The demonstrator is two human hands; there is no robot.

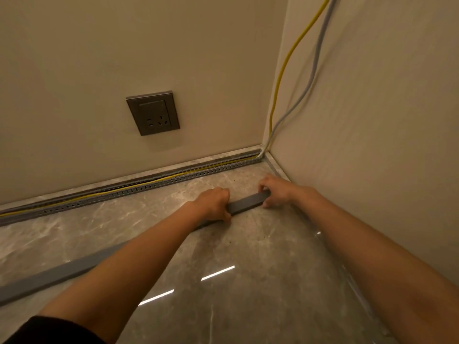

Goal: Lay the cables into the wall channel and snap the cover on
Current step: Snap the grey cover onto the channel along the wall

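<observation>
Cover on floor, gripped by left hand and right hand; cables inside channel.

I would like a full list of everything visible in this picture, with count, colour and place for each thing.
wall channel: one, grey, slotted, open, along the foot of the back wall
yellow cable: one, down the corner, then inside the channel
grey cable: one, pale, down the corner beside the yellow one
cover: one, grey, long strip lying on the floor
socket: one, grey, on the back wall
floor: grey marble, glossy
left hand: gripping the cover
right hand: gripping the cover's end
</observation>
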